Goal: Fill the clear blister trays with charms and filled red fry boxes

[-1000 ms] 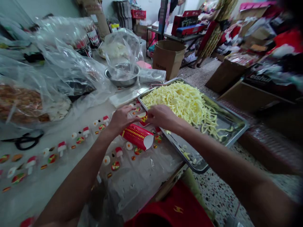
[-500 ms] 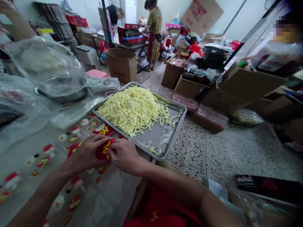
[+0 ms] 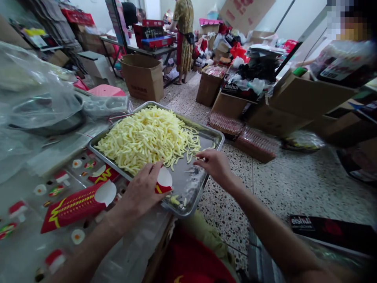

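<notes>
My left hand (image 3: 144,184) is closed around a small red fry carton (image 3: 164,181) with a white inside, held over the near edge of a metal tray (image 3: 216,143). A large heap of pale yellow, fry-shaped sticks (image 3: 147,137) fills the tray's left and middle. Over the tray's right side, my right hand (image 3: 216,163) has its fingertips pinched together beside the loose sticks; what they hold, if anything, is too small to make out. Left of my left hand lies a flat stack of red fry cartons (image 3: 76,204). Another red carton (image 3: 103,173) rests against the tray's near-left side.
A patterned plastic cover (image 3: 118,251) lies over the table. Plastic bags and a metal bowl (image 3: 50,122) stand at the left. Beyond the tray are a cardboard box (image 3: 143,78) and a pink stool (image 3: 107,90). Packed boxes (image 3: 256,143) line the floor at right, where a person (image 3: 332,63) works.
My hands have come apart. The left has brought a red carton over the tray's near edge; the right has moved right, over the tray. The carton stack on the table now shows.
</notes>
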Demonstrator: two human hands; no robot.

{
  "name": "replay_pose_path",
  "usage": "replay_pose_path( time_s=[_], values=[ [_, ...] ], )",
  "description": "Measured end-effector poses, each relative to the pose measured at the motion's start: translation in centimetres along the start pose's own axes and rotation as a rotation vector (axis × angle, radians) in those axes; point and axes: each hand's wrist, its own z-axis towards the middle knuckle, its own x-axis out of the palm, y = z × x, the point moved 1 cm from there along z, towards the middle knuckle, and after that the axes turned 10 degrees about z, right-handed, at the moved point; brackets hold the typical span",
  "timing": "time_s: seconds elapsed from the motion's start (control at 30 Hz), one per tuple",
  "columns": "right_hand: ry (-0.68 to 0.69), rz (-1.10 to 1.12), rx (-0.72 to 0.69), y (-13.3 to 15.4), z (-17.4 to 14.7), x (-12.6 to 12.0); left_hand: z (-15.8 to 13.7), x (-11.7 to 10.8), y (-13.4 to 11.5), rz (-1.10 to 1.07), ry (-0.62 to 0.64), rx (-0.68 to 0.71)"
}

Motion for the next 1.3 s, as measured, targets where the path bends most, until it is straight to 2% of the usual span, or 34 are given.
replay_pose_path(
  time_s=[0.07, 0.13, 0.27, 0.43, 0.6, 0.67, 0.73, 0.8, 0.87, 0.93, 1.03, 1.13, 1.2, 1.3],
  values=[
    [0.022, -0.149, 0.039, -3.4, 1.7, -1.6, 1.6, 0.2, -1.0, -0.033, 0.038, 0.042],
    [0.129, -0.262, 0.036, -5.1, 3.0, -1.9, 3.1, 0.4, -2.0, -0.061, 0.070, 0.072],
    [0.293, -0.398, 0.075, -5.0, 4.3, -0.5, 5.4, 0.8, -3.7, -0.049, 0.131, 0.023],
    [0.306, -0.423, 0.175, -4.1, 4.8, 0.8, 6.3, 1.6, -4.3, -0.030, 0.252, -0.062],
    [0.225, -0.291, 0.201, -4.0, 4.5, 1.0, 5.6, 1.8, -3.9, -0.005, 0.298, -0.135],
    [0.194, -0.213, 0.105, -3.2, 3.8, 1.1, 5.5, 1.9, -3.7, 0.010, 0.291, -0.144],
    [0.228, -0.141, -0.046, -1.8, 2.6, 1.5, 5.6, 2.3, -3.4, 0.017, 0.264, -0.118],
    [0.298, -0.056, -0.187, -0.3, 1.3, 2.2, 5.9, 3.1, -3.3, -0.016, 0.226, -0.026],
    [0.305, 0.087, -0.251, 0.9, 0.1, 3.0, 6.1, 4.2, -3.1, -0.138, 0.181, 0.087],
    [0.249, 0.307, -0.223, 1.5, -0.8, 3.8, 6.1, 5.2, -2.9, -0.323, 0.134, 0.170],
    [0.089, 0.588, -0.082, 2.0, -1.7, 5.0, 5.7, 6.3, -2.8, -0.542, 0.059, 0.194],
    [-0.064, 0.583, -0.031, 2.9, -2.0, 5.7, 5.6, 6.3, -2.9, -0.681, -0.041, 0.163],
    [-0.045, 0.581, -0.065, 3.3, -1.8, 5.2, 5.6, 5.8, -2.7, -0.760, -0.078, 0.143],
    [0.019, 0.625, -0.052, 2.1, -0.2, 2.5, 5.6, 4.4, -2.2, -0.789, -0.011, 0.050]
  ],
)
